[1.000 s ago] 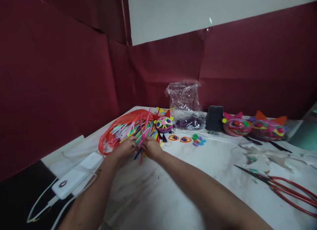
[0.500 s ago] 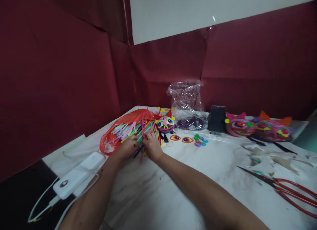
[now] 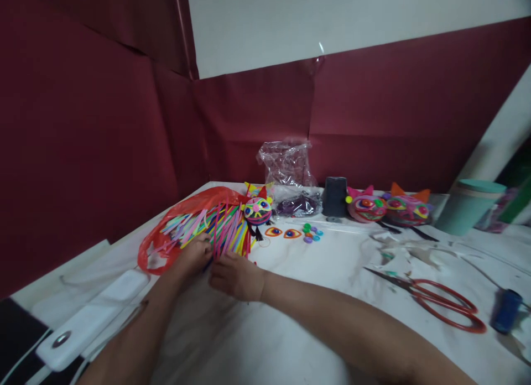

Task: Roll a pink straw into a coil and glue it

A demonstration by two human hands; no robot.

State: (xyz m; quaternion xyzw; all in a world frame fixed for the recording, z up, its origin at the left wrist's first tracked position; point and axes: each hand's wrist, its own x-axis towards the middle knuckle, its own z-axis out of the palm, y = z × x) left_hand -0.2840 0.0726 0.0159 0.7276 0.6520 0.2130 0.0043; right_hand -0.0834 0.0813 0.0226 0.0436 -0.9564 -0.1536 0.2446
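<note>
A fan of many-coloured pipe cleaners (image 3: 194,225) lies spread on a red plastic bag (image 3: 148,252) at the left of the table. At its near edge my left hand (image 3: 198,252) is closed, its fingertips partly hidden among the stems. My right hand (image 3: 238,275), just to the right, has its fingers curled around the lower ends of pink pipe cleaners (image 3: 218,224). A striped animal head (image 3: 257,211) with yellow ears and black tassels sits beside the bundle. Two orange eye-shaped pieces (image 3: 292,234) and several coloured buttons (image 3: 311,234) lie to its right.
Red-handled scissors (image 3: 443,302) lie at the right by white scraps (image 3: 409,252) and a blue thread spool (image 3: 506,310). Behind stand a dark phone (image 3: 335,197), two more animal heads (image 3: 365,204) and a green cup (image 3: 467,208). A white power strip (image 3: 93,318) lies left.
The view has swung right, bringing the cup and thread spool into sight. My right hand has drawn down toward me along the pink pipe cleaners; my left hand stays at the bundle's edge.
</note>
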